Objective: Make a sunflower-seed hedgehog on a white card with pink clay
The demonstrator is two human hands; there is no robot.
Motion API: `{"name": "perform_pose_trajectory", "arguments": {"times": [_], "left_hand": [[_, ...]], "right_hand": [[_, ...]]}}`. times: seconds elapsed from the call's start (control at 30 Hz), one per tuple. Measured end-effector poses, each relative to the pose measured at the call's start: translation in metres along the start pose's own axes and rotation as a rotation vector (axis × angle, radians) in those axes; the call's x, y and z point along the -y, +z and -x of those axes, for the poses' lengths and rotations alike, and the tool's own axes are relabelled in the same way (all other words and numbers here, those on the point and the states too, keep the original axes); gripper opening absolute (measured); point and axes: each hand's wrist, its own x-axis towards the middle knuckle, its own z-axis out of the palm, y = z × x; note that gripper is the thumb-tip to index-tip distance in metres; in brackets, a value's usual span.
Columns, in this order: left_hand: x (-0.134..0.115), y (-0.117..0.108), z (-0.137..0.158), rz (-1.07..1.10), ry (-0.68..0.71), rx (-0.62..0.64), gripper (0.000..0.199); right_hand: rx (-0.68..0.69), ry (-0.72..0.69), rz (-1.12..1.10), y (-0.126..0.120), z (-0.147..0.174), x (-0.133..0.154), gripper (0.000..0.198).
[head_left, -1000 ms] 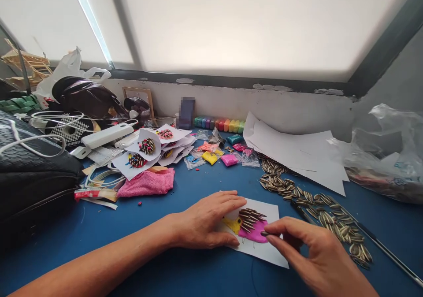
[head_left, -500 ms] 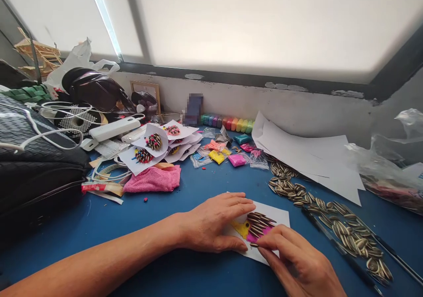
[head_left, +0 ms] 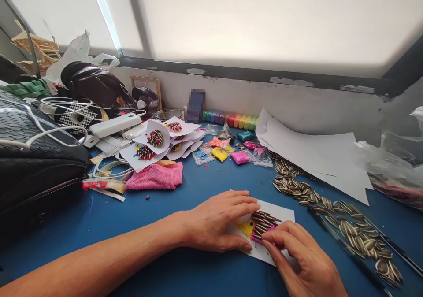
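While left hand (head_left: 214, 224) steadies paper (head_left: 284, 215) (flat), right hand (head_left: 302, 261) presses seeds (head_left: 262, 221).

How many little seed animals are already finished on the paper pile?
3 show: one seed animal on the curled sheet, one just in front of it, one farther back. A part-hidden one peeks beneath them; more may be hidden in the paper pile.

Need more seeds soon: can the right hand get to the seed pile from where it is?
Probably yes: the seed pile lies on bare table just beyond the right hand, with nothing between them.
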Motion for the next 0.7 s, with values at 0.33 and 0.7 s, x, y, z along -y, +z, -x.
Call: {"name": "perform_pose_trajectory", "arguments": {"times": [0.33,0.7], "left_hand": [[0.0021,-0.0002,-0.0003,0.013,0.021,0.003,0.068],[0.0010,0.0000,-0.0007,0.012,0.040,-0.016,0.072]], "right_hand": [[-0.032,-0.086,0.018,-0.0014,-0.0010,0.0001,0.007],[-0.011,-0.093,0.053,0.0000,-0.0013,0.0006,0.007]]}}
